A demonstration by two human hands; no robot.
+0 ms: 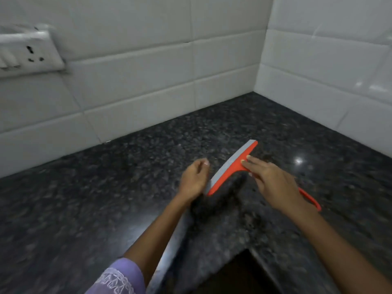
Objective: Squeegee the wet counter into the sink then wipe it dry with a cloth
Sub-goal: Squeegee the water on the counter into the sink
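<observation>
An orange squeegee [228, 169] with a grey rubber blade lies slanted on the black speckled granite counter [106, 198], near the corner of the tiled walls. My right hand [273, 183] holds its handle, fingers stretched forward to the head and the thumb tucked underneath. The handle's orange loop end [311, 200] sticks out behind my wrist. My left hand [194, 179] hovers loosely curled beside the blade's near end and holds nothing. A dark corner of the sink [244, 274] opens at the bottom edge. I see no cloth.
White tiled walls [148, 71] meet in a corner at the back right. A white switch and socket plate [27, 52] sits on the left wall above the counter. Bare granite stretches to the left and right of my arms.
</observation>
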